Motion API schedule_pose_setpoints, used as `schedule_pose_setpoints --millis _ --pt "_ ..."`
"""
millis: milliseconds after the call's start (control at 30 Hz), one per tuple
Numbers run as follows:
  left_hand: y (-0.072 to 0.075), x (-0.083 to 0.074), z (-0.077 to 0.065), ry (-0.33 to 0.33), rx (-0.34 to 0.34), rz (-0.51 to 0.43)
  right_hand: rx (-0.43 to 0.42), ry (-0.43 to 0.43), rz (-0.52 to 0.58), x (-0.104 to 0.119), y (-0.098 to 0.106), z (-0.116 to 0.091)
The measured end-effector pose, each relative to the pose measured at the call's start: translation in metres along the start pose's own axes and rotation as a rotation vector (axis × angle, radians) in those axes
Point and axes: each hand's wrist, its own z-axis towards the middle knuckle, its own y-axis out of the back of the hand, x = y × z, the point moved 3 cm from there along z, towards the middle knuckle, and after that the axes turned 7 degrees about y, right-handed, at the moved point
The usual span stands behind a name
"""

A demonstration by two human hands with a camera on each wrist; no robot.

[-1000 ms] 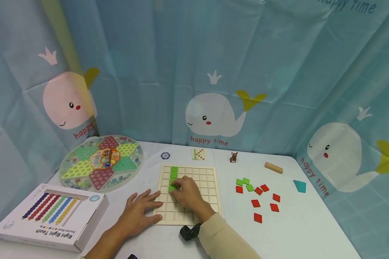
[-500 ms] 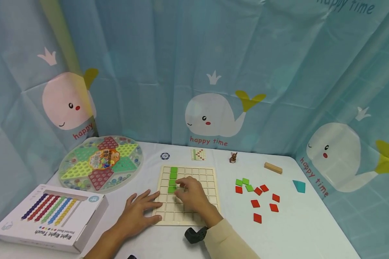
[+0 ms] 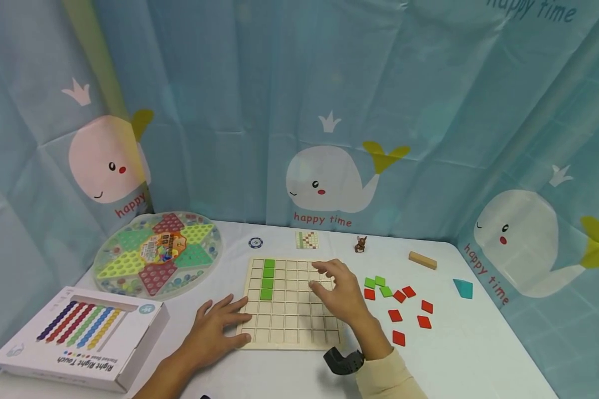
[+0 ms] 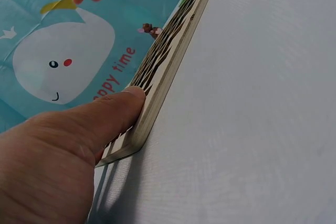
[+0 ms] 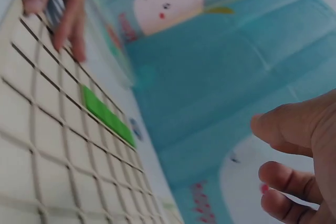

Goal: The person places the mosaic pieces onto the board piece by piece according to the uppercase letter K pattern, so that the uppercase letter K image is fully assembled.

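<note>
- The left forearm (image 3: 167,372) slants in from the bottom edge of the head view, bare as far as it shows.
- The left hand (image 3: 214,328) lies low with its back up, the left fingers (image 3: 237,317) spread apart.
- The left thumb (image 4: 113,113) stretches out nearly straight, clear of the fingers.
- The right forearm (image 3: 371,335) angles forward and inward, bare near the wrist, then covered by a light beige sleeve (image 3: 386,378).
- The right hand (image 3: 343,291) is raised, the right fingers (image 5: 291,179) gently bent and a gap between them and the right thumb (image 5: 286,124).
</note>
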Motion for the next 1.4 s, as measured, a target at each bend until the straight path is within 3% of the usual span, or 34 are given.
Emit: schedule_pose_setpoints --millis 300,700,1033,1400 --pt "-0.002 0.003 0.000 -0.010 -0.012 0.005 -0.094 -0.038 -0.133 -0.023 0.050 -0.010" --pt "-0.002 0.003 0.000 0.002 -0.005 -0.004 -0.101 -0.134 -0.153 -0.067 0.091 -0.031" --pt "-0.002 0.002 0.001 0.008 0.007 -0.003 -0.025 -0.377 -0.195 -0.112 0.097 -0.049" --pt "-0.001 0.000 0.000 0.004 -0.012 0.006 0.067 -0.487 -0.197 -0.139 0.095 -0.063"
